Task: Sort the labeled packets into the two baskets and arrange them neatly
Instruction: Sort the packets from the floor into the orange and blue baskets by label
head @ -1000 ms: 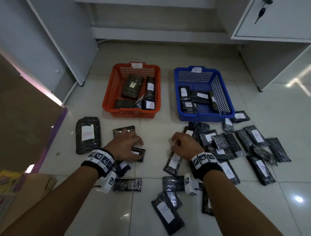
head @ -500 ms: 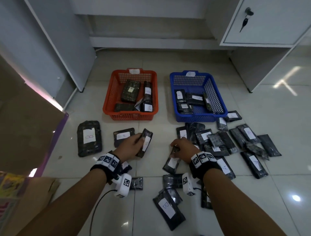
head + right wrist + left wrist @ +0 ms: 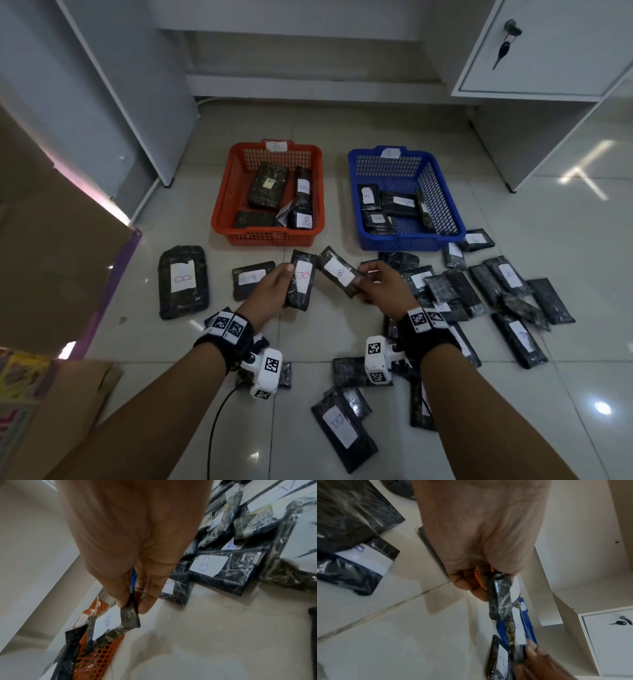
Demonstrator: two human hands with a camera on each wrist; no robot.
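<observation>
Two B packets held above the floor, just before the orange basket: left hand grips one, right hand pinches the other by its end. Fingers mostly hidden behind the packets. Blue basket tag unreadable; several labels in the loose pile illegible.

Both arms reach forward over the floor, wrists strapped with marker bands. Left hand grips a B packet upright-ish; right hand pinches another B packet by its end.
</observation>
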